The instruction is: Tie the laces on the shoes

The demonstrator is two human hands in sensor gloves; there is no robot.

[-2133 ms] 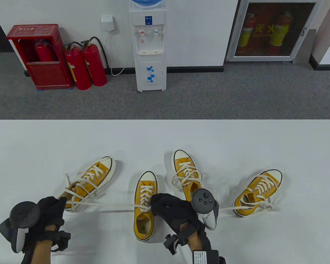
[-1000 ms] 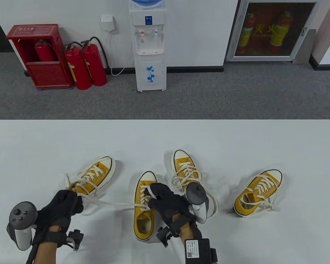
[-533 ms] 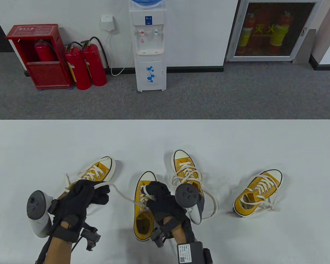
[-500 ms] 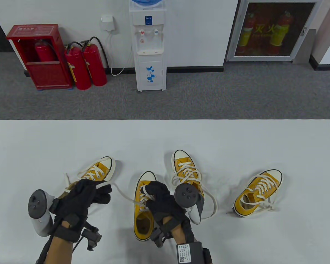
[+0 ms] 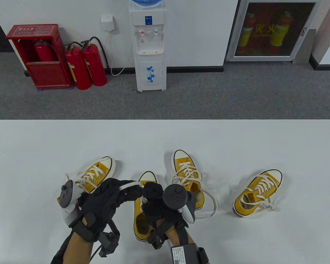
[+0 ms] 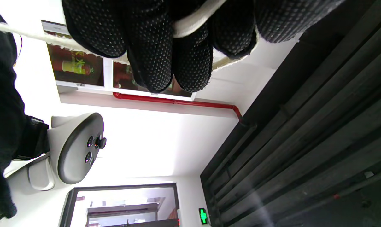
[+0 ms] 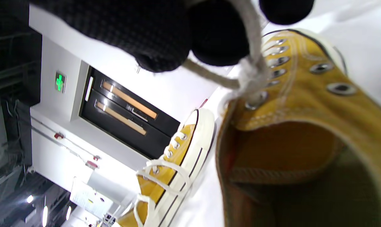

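Four yellow sneakers with white laces stand on the white table (image 5: 44,143). Both hands meet above the middle shoe (image 5: 140,224). My left hand (image 5: 128,192) has a white lace (image 5: 127,186) wrapped over its curled fingers (image 6: 152,47), and the lace (image 6: 190,26) crosses them in the left wrist view. My right hand (image 5: 151,194) pinches the other lace end just above the shoe's tongue. In the right wrist view that lace (image 7: 252,60) runs up from a knot at the top eyelets of the shoe (image 7: 304,104). Most of the middle shoe's lacing is hidden by the hands.
The left shoe (image 5: 96,174) lies tilted with loose laces just behind my left hand. A third shoe (image 5: 185,172) with a long trailing lace stands right of my right hand, and a fourth (image 5: 260,191) lies at the far right.
My left hand swung right from beside the left shoe to meet my right hand, bringing the lace with it. The stretched lace has gone slack and short. My right hand shifted slightly left.
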